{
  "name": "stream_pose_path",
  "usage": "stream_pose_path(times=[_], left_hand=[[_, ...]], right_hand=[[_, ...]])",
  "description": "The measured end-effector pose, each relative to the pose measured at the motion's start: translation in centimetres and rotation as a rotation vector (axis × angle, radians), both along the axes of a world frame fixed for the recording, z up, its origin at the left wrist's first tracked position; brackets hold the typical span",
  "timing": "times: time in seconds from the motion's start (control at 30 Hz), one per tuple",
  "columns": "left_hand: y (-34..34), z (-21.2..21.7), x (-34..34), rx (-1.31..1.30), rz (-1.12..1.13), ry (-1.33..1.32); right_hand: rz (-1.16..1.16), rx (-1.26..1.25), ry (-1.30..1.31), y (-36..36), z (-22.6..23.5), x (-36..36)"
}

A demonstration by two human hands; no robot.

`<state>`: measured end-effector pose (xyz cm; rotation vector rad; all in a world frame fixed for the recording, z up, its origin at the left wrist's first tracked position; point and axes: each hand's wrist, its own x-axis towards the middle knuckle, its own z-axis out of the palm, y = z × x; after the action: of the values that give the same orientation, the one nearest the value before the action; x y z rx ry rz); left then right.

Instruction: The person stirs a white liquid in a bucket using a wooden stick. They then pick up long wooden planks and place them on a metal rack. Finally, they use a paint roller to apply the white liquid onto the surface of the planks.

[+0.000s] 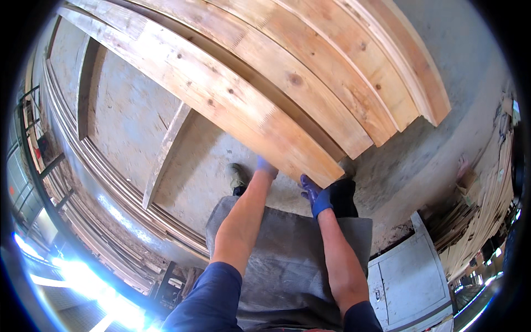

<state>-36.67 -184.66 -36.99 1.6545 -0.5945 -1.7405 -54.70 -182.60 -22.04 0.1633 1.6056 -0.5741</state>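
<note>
Pale, knotty timber fills the far half of the head view: a stack of long planks (310, 66) lying side by side, their long axes running from far left down toward the near right, where the cut ends step back one behind another. The nearest plank (232, 105) reaches closest to the person, and its squared end sits just above and beyond both hands.

Both arms come up from the near edge, bare at the forearm, over a grey apron (287, 260). The left hand (266, 166), in a blue glove, goes under the near edge of that plank's end, so only the glove's wrist part shows; I cannot tell whether its fingers are closed round the wood. The right hand (312, 195), also blue-gloved, sits just below the plank's end corner, fingers spread and pointing up toward the wood, touching or very nearly touching its underside. The hands are apart, the left slightly farther out, the right lower and nearer the body.

Beneath lies a concrete floor (398, 160), a separate thin board (166, 155) resting on it at left, and a white cabinet (412, 276) near right.
</note>
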Motion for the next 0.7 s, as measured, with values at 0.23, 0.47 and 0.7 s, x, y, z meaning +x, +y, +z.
stream_pose_path(times=[0.23, 0.47, 0.7], left_hand=[[5.4, 1.4, 7.3, 0.324, 0.779, 0.755], [0.7, 14.5, 8.5, 0.53, 0.895, 0.535], [3.0, 24.1, 11.5, 0.351, 0.299, -0.09]], right_hand=[[0.206, -0.37, 0.178, 5.4, 0.9, 7.5], [0.258, -0.072, -0.074, 6.5, 0.4, 0.0], [0.21, 0.072, 0.146, -0.2, 2.5, -8.2]])
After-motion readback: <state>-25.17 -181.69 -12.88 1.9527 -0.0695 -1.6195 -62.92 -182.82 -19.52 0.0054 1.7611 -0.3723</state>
